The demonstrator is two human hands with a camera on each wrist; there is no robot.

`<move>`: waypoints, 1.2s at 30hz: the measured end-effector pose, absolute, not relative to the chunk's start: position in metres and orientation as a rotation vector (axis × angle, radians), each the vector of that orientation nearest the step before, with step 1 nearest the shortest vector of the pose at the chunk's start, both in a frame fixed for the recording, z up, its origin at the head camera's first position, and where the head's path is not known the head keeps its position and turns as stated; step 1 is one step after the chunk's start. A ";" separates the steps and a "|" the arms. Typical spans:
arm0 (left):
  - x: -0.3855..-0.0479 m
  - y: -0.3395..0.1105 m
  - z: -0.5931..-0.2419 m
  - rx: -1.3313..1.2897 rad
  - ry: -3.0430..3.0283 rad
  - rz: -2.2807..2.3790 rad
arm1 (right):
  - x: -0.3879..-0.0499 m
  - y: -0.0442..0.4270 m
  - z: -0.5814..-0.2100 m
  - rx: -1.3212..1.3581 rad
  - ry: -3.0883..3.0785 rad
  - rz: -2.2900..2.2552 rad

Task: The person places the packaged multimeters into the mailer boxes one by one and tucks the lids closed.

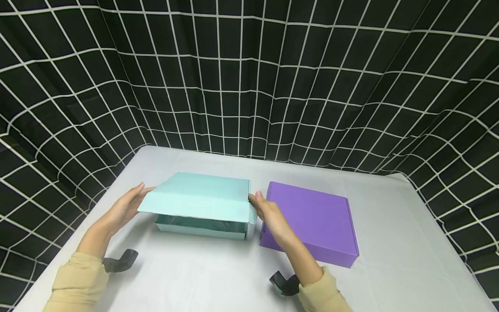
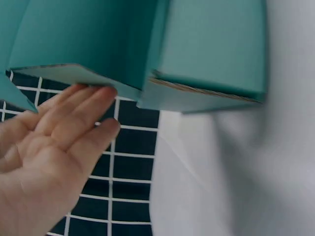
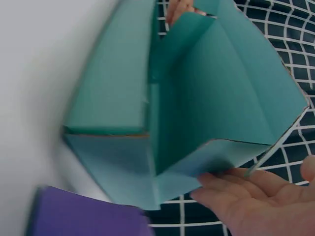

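A light teal cardboard box (image 1: 202,230) stands on the white table with its hinged lid (image 1: 199,195) partly raised, leaving a gap at the front. My left hand (image 1: 122,212) is at the lid's left side. In the left wrist view its straight fingers (image 2: 78,110) meet the lid's side flap (image 2: 74,73), palm up. On the other side, my right hand (image 1: 273,216) has its extended fingers against the right side flap (image 3: 197,164), seen in the right wrist view. Neither hand curls round the cardboard. The box's inside is mostly hidden under the lid in the head view.
Close to the teal box's right side lies a closed purple box (image 1: 312,221), partly behind my right hand and forearm. A black grid-patterned curtain (image 1: 234,78) surrounds the white table (image 1: 175,277). Dark wrist devices (image 1: 121,261) stick out from both sleeves.
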State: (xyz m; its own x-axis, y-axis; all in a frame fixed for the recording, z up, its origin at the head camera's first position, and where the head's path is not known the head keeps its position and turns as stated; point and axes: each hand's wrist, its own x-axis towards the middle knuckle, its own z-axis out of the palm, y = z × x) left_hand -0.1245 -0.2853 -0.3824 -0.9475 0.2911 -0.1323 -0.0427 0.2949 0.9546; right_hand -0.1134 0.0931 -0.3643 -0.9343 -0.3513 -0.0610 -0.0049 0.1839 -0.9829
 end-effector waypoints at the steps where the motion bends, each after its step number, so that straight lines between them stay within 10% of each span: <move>1: -0.124 -0.287 -0.385 0.242 2.253 1.715 | -0.112 0.093 -0.367 -0.343 2.195 -1.817; 36: -0.062 -0.265 -0.377 0.016 2.583 1.230 | -0.083 0.110 -0.376 -0.405 2.282 -1.564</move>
